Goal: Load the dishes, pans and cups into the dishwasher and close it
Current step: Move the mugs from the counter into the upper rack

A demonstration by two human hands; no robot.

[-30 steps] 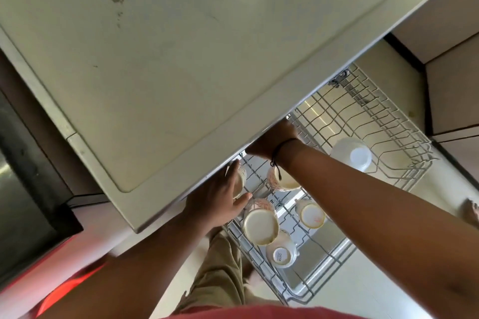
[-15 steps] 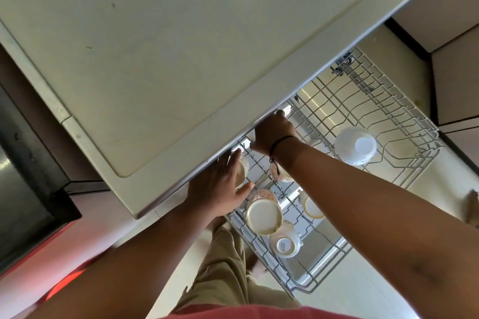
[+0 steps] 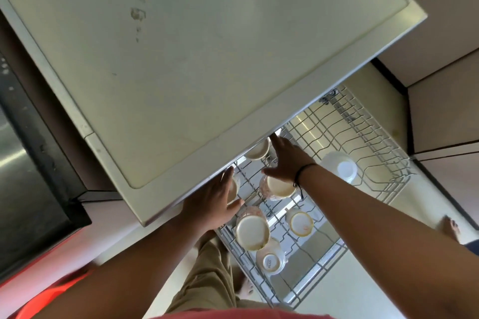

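Note:
The wire dishwasher rack [image 3: 372,143] is pulled out below the white counter [image 3: 207,59]. Several cups stand upside down in it: a floral cup [image 3: 280,188], a large cup [image 3: 252,232], a small one [image 3: 300,223] and one at the front [image 3: 270,262]. A white bowl [image 3: 340,167] sits further right. My left hand [image 3: 213,201] grips a cup [image 3: 234,188] at the counter's edge, thumb below it. My right hand [image 3: 286,160] is spread flat, its fingertips beside a cup [image 3: 258,151] half hidden under the counter.
The counter overhangs the rack's back part and hides it. A dark oven front [image 3: 28,163] stands at the left, cabinet doors [image 3: 445,116] at the right. My foot [image 3: 246,289] is beside the rack; another bare foot [image 3: 450,225] shows at the right.
My right hand has uncurled and drawn back from under the counter edge, and a cup now shows there. My left hand has stayed on its cup.

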